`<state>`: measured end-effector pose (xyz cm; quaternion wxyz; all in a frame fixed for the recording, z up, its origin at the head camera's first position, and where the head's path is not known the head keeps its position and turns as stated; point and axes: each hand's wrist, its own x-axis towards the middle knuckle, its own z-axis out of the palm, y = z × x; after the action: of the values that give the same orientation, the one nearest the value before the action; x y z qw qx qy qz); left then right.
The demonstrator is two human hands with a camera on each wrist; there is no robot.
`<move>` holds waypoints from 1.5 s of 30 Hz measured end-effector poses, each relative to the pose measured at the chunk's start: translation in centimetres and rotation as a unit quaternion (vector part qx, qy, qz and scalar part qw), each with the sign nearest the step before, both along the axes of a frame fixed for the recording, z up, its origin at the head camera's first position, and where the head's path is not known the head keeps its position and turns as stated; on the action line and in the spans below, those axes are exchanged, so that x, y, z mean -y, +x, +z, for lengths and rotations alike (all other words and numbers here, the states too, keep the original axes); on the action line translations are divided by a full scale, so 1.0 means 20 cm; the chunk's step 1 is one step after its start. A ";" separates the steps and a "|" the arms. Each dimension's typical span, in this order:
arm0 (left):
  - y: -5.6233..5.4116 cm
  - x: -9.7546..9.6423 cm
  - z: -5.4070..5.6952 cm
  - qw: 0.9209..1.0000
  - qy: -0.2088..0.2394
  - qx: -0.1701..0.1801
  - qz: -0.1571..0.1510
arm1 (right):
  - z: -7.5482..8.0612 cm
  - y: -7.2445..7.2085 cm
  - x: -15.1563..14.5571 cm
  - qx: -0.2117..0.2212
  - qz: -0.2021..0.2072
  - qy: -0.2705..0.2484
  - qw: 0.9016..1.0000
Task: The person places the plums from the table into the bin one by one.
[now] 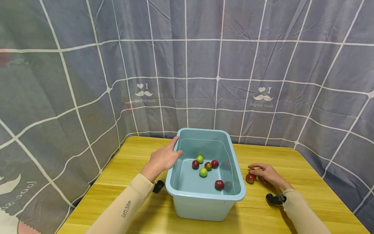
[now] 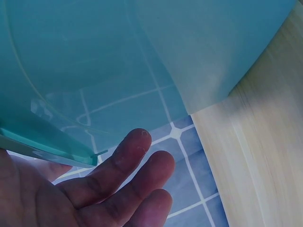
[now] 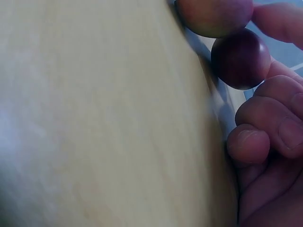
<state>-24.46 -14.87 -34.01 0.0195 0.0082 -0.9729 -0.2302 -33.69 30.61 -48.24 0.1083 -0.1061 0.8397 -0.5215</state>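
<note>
A light blue plastic bin (image 1: 201, 195) stands on the table with several plums (image 1: 214, 163) and two round green fruits (image 1: 203, 172) inside. My left hand (image 1: 165, 158) holds its left rim, thumb over the top edge. In the left wrist view three fingers (image 2: 156, 172) extend loosely outside the wall. To the bin's right, my right hand (image 1: 267, 175) grips two plums low at the table: a dark plum (image 3: 240, 59) beside a red-green one (image 3: 215, 16). One digit touches the red-green plum, another is partly hidden behind the dark one, and the remaining fingers curl inward.
The yellow wooden table (image 1: 140, 149) extends on both sides of the bin. A grey curtain (image 1: 201, 94) with white grid lines hangs behind and beside it. Black straps (image 1: 276, 199) are on both wrists.
</note>
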 end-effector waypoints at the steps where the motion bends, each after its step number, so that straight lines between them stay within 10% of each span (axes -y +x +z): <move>1: 0.00 0.00 0.00 1.000 -0.001 -0.001 0.001 | 0.00 0.00 0.00 -0.002 -0.001 0.002 1.000; 32: 0.01 -0.01 0.00 1.000 -0.002 -0.002 0.005 | 0.05 0.01 -0.02 -0.038 0.011 0.073 0.997; 45: 0.01 0.00 0.00 1.000 0.000 0.000 0.004 | 0.02 0.01 0.02 -0.032 -0.058 0.063 0.996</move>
<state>-24.25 -14.78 -33.95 0.0203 0.0119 -0.9730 -0.2297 -33.55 30.22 -47.79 0.0573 -0.0669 0.8788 -0.4689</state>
